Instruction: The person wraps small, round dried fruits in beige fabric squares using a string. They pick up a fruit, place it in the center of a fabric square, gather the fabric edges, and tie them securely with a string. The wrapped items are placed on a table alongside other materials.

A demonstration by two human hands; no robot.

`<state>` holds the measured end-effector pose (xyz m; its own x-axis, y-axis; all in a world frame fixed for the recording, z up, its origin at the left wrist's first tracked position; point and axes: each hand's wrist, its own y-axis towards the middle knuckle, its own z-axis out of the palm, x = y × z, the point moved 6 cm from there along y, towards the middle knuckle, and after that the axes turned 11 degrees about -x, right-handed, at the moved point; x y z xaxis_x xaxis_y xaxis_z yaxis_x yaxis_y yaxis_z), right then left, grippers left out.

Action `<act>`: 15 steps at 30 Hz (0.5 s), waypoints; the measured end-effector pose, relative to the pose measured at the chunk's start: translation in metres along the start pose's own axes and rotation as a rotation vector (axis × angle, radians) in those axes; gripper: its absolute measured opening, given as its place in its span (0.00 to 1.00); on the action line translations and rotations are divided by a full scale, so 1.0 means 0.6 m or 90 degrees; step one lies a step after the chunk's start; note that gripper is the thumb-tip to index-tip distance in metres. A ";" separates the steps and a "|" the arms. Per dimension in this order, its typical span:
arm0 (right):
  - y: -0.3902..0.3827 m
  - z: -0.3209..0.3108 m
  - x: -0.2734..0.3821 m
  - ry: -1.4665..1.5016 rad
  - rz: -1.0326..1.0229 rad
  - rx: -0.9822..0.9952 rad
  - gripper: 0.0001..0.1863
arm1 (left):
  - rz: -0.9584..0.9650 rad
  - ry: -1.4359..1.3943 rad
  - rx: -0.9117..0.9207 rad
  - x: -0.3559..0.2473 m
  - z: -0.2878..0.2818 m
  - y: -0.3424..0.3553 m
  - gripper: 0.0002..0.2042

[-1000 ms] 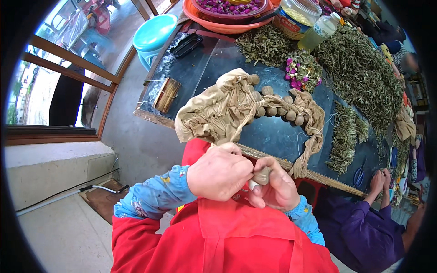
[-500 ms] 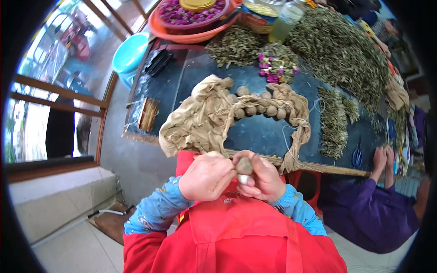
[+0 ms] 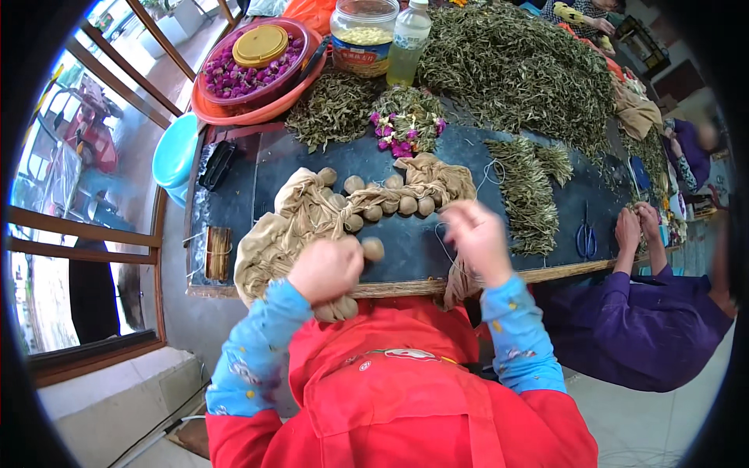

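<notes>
My left hand is closed round a gathered part of the beige cloth. A round wrapped ball bulges out beside its fingers. The cloth lies bunched over the table's near edge and continues as a curved, knotted string of several wrapped balls tied with thread. My right hand is raised over the near edge, at the right end of that string. Its fingers are curled but blurred, close to a loose white thread; whether they hold the thread cannot be made out.
On the dark table are heaped dried leaves, bundled stalks, blue scissors, a flower wreath, a jar, a bottle and a basin of purple blossoms. A person in purple works at the right.
My hands have moved apart: the left to the left, the right up and rightward. The ball that was between them now shows at my left hand. The head view has shifted.
</notes>
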<state>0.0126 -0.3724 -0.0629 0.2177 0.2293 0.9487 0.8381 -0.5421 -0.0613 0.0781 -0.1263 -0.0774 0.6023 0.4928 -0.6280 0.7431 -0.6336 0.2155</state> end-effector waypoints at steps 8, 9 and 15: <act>0.160 -0.107 -0.084 -0.463 -0.333 -0.241 0.08 | 0.001 0.261 -0.291 0.024 -0.105 0.098 0.10; 0.163 -0.101 -0.095 -0.497 -0.342 -0.255 0.08 | 0.001 0.148 -0.287 0.005 -0.111 0.089 0.08; 0.167 -0.083 -0.094 -0.605 -0.248 -0.278 0.08 | -0.169 -0.296 -0.121 -0.035 -0.120 0.001 0.07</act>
<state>0.0595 -0.4798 -0.1070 0.4285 0.8697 0.2449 0.7256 -0.4928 0.4804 0.0869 -0.0944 -0.0101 0.2271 0.2784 -0.9332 0.9168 -0.3843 0.1085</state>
